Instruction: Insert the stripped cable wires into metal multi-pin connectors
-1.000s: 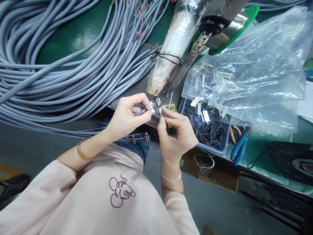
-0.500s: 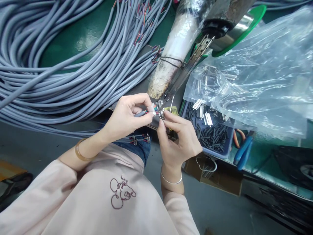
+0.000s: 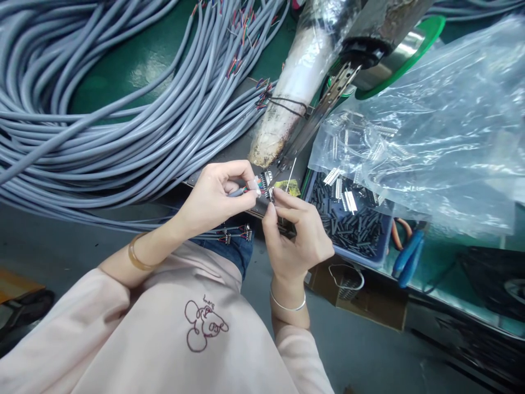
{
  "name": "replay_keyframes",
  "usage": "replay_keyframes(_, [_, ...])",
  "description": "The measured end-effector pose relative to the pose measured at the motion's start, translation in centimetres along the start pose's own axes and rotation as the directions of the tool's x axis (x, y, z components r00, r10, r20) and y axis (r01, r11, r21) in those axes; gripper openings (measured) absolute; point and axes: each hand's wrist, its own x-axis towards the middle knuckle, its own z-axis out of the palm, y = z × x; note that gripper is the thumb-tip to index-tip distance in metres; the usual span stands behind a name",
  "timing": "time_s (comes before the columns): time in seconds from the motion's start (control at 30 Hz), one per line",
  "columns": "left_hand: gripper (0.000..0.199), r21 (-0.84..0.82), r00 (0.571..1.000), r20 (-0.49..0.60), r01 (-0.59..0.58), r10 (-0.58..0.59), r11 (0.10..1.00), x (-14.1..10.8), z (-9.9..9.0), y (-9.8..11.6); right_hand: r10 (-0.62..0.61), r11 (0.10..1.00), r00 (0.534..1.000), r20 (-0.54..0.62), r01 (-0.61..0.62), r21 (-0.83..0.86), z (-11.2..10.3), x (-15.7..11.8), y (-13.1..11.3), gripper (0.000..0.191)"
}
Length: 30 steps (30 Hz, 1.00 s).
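My left hand (image 3: 223, 191) pinches the end of a grey cable (image 3: 237, 192), whose thin coloured wires fan out beside the fingertips. Those wires reach a small metal connector (image 3: 267, 178) just right of the fingers. My right hand (image 3: 296, 227) has its thumb and index finger closed around the lower end of the connector. Directly above the connector is the tip of a dark metal soldering tool (image 3: 314, 123), angled down from the upper right. Next to it stands a white, wrapped tube (image 3: 283, 98) with a scorched lower end.
Grey cables (image 3: 123, 142) fill the left and upper left. On the right are a blue bin (image 3: 359, 254) of small black sleeves, a clear plastic bag (image 3: 443, 126), a green-rimmed solder spool (image 3: 410, 54) and blue-handled pliers (image 3: 410, 257). A yellow sponge (image 3: 289, 187) lies behind my right hand.
My right hand has shifted slightly left and down, with its fingertips now at the connector's lower end. My left hand keeps its pinch almost in place.
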Motion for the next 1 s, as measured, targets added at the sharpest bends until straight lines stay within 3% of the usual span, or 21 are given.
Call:
replay_keyframes(0.23, [0.013, 0.02, 0.999, -0.017, -0.038, 0.038, 0.999, 0.0, 0.1, 0.8, 0.003, 1.0, 0.998, -0.055, -0.002, 0.023, 0.2, 0.2, -0.2, 0.015])
replay_keyframes(0.5, [0.01, 0.04, 0.998, 0.052, -0.025, 0.023, 0.999, 0.0, -0.1, 0.1, -0.024, 1.0, 1.0, 0.003, 0.024, -0.019, 0.0, -0.2, 0.0, 0.017])
replay_keyframes(0.77, [0.01, 0.044, 0.999, 0.043, -0.005, 0.003, 0.999, -0.5, 0.1, -0.2, -0.012, 1.0, 1.0, 0.011, 0.012, 0.016, -0.1, -0.4, 0.0, 0.016])
replay_keyframes(0.93, [0.011, 0.03, 0.999, 0.039, 0.014, -0.015, 0.999, -1.1, 0.2, -0.5, 0.111, 0.98, 0.994, -0.01, -0.108, 0.166, -0.8, -1.2, 0.0, 0.014])
replay_keyframes(1.0, [0.011, 0.016, 0.998, 0.045, 0.04, -0.041, 0.999, -1.5, 0.1, -0.7, 0.152, 0.963, 0.982, -0.11, -0.122, 0.242, -1.7, -1.7, -0.3, 0.014])
